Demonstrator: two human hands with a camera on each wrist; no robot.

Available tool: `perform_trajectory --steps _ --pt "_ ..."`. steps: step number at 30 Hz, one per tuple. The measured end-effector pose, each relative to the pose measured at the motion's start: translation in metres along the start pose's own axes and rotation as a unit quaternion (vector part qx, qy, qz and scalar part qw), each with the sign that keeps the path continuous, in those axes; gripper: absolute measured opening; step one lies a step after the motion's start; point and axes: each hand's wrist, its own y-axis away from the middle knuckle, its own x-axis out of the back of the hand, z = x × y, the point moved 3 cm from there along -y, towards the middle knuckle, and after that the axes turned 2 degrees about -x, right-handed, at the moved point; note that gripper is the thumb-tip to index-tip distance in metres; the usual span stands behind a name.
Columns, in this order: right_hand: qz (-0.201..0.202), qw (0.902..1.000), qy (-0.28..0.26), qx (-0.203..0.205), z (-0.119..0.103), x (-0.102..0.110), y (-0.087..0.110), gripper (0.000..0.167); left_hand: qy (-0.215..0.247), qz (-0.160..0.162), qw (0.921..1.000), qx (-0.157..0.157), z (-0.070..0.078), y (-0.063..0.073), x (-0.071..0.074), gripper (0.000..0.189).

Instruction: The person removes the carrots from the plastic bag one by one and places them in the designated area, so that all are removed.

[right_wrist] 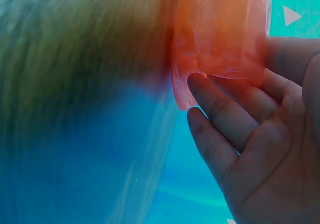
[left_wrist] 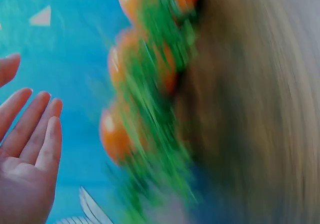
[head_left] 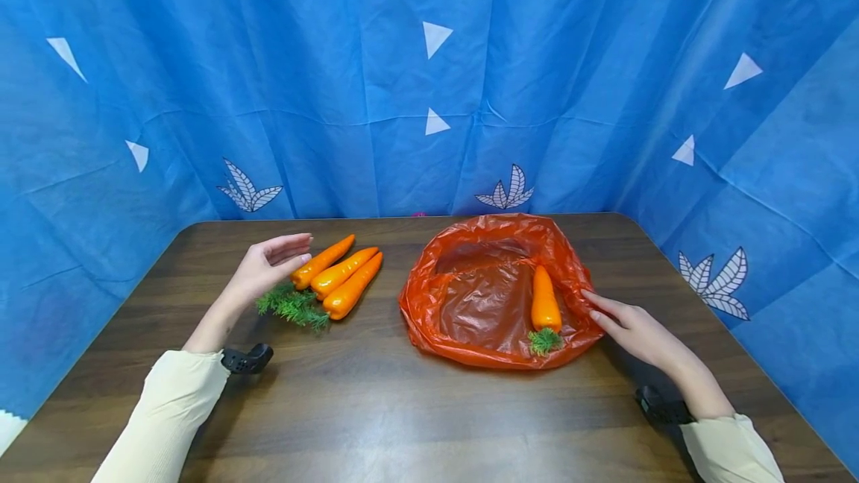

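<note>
My left hand [head_left: 274,265] is raised beside three orange carrots [head_left: 344,274] with feathery green tops [head_left: 295,308], its fingers relaxed and nothing in them. In the left wrist view, my left palm [left_wrist: 27,179] faces the camera, apart from the blurred carrot tops [left_wrist: 150,88]. A thin red plastic bag [head_left: 424,304] stands with its mouth spread wide. One carrot [head_left: 544,300] lies inside it, toward the right, green end nearest me. My right hand [head_left: 631,330] holds the bag's right side at the rim; the right wrist view has the translucent plastic [right_wrist: 220,28] among my fingers [right_wrist: 220,108].
The dark wooden table [head_left: 376,408] carries the bag and the carrots. Blue patterned cloth [head_left: 376,80] hangs along its back and sides. A black band with a small device [head_left: 247,358] sits on my left wrist, another [head_left: 661,405] on my right.
</note>
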Motion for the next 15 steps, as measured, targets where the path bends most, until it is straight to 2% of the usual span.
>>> perform_trajectory --steps 6,10,15 --pt "0.001 0.9999 -0.006 0.009 -0.002 0.002 -0.001 0.047 0.015 -0.024 0.9993 -0.025 0.033 -0.007 -0.035 0.042" --pt "0.000 0.9999 -0.008 0.013 -0.004 0.003 -0.001 0.046 0.038 -0.050 0.9978 -0.021 0.051 -0.009 -0.064 0.040" --pt "-0.007 0.9998 -0.012 0.010 -0.006 0.004 -0.001 0.047 0.077 -0.059 0.9951 -0.018 0.071 -0.014 -0.104 0.037"
